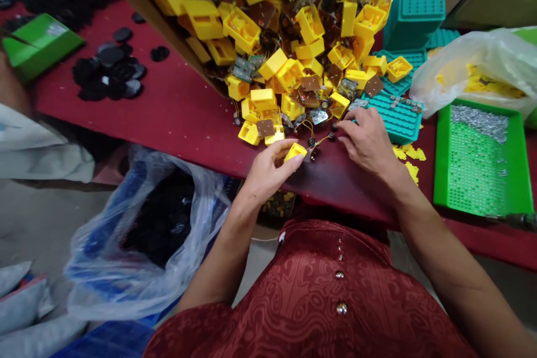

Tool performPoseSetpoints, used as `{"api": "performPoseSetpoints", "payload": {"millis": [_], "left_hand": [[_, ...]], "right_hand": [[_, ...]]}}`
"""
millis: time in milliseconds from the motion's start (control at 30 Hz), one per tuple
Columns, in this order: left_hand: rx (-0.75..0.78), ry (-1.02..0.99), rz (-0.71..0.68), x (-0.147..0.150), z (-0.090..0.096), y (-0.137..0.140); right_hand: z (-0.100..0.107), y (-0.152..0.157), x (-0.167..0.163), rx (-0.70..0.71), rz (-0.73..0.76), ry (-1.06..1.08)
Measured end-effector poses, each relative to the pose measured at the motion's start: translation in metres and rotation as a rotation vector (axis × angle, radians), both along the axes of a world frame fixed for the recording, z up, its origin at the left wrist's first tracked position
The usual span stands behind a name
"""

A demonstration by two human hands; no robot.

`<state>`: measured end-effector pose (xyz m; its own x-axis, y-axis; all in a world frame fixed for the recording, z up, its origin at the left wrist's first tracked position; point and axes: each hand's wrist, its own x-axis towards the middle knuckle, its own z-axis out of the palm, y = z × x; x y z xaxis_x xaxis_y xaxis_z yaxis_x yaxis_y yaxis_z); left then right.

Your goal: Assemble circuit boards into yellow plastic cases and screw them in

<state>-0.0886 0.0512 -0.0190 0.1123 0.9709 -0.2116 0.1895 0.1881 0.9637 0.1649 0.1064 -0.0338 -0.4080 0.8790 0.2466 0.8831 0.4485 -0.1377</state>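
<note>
My left hand grips a small yellow plastic housing between thumb and fingers at the table's front edge. Thin wires with small black round parts lie just right of that housing. My right hand is at the right end of these wires, its fingers curled inward beside another small black part; whatever its fingertips pinch is too small to make out. Beyond both hands spreads a heap of yellow housings, brown square plates and small circuit pieces, spilling from a cardboard box.
Right of my right hand are a teal ribbed block, flat yellow pieces and a green tray of small metal parts. Black discs lie on the left. A plastic-lined blue bin stands below the table's left edge.
</note>
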Motion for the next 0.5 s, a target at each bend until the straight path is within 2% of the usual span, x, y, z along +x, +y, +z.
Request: {"api": "performPoseSetpoints", "payload": {"millis": [100, 267, 367, 500], "left_hand": [[-0.089, -0.057, -0.007, -0.001, 0.004, -0.003], [-0.309, -0.299, -0.015, 0.004, 0.012, -0.008], [-0.422, -0.396, -0.065, 0.007, 0.011, -0.009], [-0.479, -0.463, -0.129, 0.013, 0.009, -0.01]], "right_hand": [[0.0, -0.001, -0.008, -0.056, -0.018, -0.015], [-0.009, -0.002, -0.015, -0.094, 0.043, 0.004], [-0.014, -0.011, -0.013, -0.096, 0.043, 0.02], [-0.018, -0.032, -0.003, -0.094, 0.072, 0.059]]}}
